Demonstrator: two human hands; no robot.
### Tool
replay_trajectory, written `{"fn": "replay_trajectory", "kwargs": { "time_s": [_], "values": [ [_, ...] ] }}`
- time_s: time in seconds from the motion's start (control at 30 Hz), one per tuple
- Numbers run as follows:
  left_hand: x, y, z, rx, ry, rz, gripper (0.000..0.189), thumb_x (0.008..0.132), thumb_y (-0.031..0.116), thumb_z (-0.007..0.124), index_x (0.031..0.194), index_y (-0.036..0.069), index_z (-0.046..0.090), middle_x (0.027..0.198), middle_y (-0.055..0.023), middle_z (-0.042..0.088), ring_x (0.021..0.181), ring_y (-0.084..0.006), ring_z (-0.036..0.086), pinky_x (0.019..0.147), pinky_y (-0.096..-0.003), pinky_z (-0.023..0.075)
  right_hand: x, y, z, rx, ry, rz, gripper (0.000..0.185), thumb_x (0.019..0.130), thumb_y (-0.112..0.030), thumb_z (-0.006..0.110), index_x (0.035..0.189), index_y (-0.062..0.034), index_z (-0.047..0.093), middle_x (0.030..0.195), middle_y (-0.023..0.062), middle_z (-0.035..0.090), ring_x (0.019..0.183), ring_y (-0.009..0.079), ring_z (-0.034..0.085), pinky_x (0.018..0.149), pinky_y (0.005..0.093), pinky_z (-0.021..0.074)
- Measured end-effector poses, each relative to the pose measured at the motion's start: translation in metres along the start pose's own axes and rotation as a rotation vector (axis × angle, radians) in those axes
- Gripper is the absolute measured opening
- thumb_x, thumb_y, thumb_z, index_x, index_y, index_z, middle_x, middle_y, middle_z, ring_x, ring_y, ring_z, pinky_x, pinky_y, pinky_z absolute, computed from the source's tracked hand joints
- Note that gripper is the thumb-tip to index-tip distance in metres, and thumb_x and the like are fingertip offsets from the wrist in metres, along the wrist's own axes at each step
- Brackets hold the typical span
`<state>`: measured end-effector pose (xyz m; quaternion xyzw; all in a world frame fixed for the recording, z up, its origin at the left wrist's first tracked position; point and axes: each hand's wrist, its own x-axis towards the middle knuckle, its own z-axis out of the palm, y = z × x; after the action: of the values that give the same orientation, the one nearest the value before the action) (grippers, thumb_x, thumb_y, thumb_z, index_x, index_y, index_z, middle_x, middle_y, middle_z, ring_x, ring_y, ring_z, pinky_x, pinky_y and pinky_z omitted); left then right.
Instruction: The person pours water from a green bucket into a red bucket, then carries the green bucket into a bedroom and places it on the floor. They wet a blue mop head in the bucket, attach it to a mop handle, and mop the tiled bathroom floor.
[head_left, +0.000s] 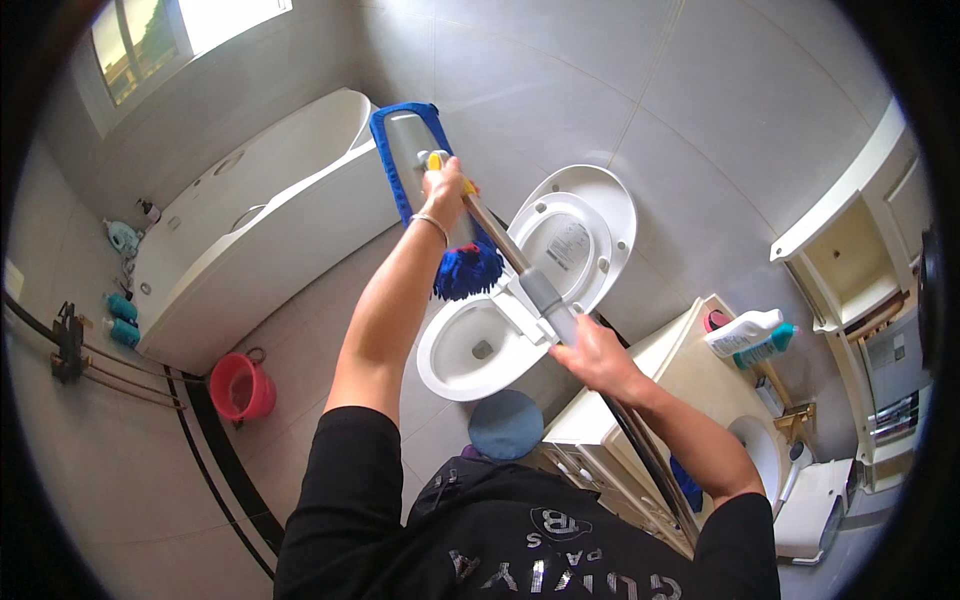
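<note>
A flat mop with a blue microfibre pad (389, 154) and a metal pole (495, 229) slants across the view, its head raised near the wall. Around the pole's upper end, by the yellow joint, my left hand (444, 187) is closed. Lower down, at the grey plastic sleeve (546, 296), my right hand (600, 358) grips the pole. Blue strands (469, 271) hang near the mop head, over the rear of the toilet; what they belong to is partly hidden. Below them is the toilet bowl (450, 367), with its seat and lid (619, 199) raised.
A white bathtub (300, 225) lines the left wall. On the floor are a red bucket (259, 390) and a round blue stool top (506, 424). The vanity counter (675, 375) at right holds bottles (742, 334); an open wall cabinet (847, 255) juts out above it.
</note>
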<state>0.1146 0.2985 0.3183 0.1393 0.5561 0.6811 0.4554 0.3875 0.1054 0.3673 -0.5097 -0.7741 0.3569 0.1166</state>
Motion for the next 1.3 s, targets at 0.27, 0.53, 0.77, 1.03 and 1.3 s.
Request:
{"fn": "replay_trajectory", "kwargs": {
  "time_s": [0.27, 0.53, 0.77, 1.03, 1.3],
  "values": [
    [0.039, 0.032, -0.022, 0.046, 0.081, 0.047, 0.034, 0.084, 0.026, 0.058, 0.100, -0.001, 0.045, 0.074, -0.0141, 0.054, 0.056, -0.0237, 0.058, 0.046, -0.0356, 0.0521, -0.011, -0.014, -0.002, -0.118, 0.050, -0.006, 0.036, 0.079, -0.021, 0.062, 0.089, 0.0074, 0.042, 0.074, 0.0284, 0.057, 0.073, 0.0411, 0.059, 0.066, 0.0430, 0.0458],
    [0.075, 0.062, -0.087, -0.165, 0.050, 0.204, 0.031, 0.083, 0.026, 0.060, 0.091, -0.002, 0.048, 0.067, -0.0160, 0.056, 0.050, -0.0255, 0.058, 0.044, -0.0383, 0.0509, -0.045, -0.008, -0.019, 0.074, -0.281, 0.142, 0.037, 0.076, -0.027, 0.063, 0.093, 0.0025, 0.047, 0.079, 0.0184, 0.057, 0.072, 0.0219, 0.057, 0.066, 0.0355, 0.0449],
    [0.073, 0.085, -0.123, -0.152, 0.004, 0.141, 0.039, 0.086, 0.033, 0.054, 0.101, -0.002, 0.043, 0.072, -0.0157, 0.052, 0.056, -0.0249, 0.057, 0.051, -0.0383, 0.0530, -0.092, 0.009, -0.025, -0.077, -0.219, 0.149, 0.035, 0.075, -0.024, 0.067, 0.090, 0.0010, 0.048, 0.064, 0.0166, 0.056, 0.058, 0.0254, 0.058, 0.056, 0.0337, 0.0457],
    [-0.234, -0.063, -0.077, -0.127, -0.585, -0.223, 0.066, 0.085, 0.025, 0.059, 0.129, 0.011, 0.013, 0.113, -0.0122, 0.049, 0.106, -0.0219, 0.052, 0.086, -0.0379, 0.0451, -0.048, 0.014, 0.043, -0.163, 0.140, -0.063, 0.030, 0.074, -0.018, 0.063, 0.090, -0.0031, 0.043, 0.065, 0.0226, 0.057, 0.065, 0.0425, 0.057, 0.056, 0.0475, 0.0449],
    [-0.252, -0.084, -0.073, -0.468, -0.422, -0.119, 0.020, 0.081, 0.010, 0.062, 0.091, 0.009, 0.045, 0.065, -0.0037, 0.054, 0.055, -0.0133, 0.055, 0.050, -0.0266, 0.0461, -0.034, -0.002, 0.081, 0.040, 0.092, -0.199, 0.053, 0.074, -0.016, 0.060, 0.120, -0.0031, 0.037, 0.089, 0.0205, 0.061, 0.076, 0.0361, 0.062, 0.067, 0.0415, 0.0483]
  ]
}}
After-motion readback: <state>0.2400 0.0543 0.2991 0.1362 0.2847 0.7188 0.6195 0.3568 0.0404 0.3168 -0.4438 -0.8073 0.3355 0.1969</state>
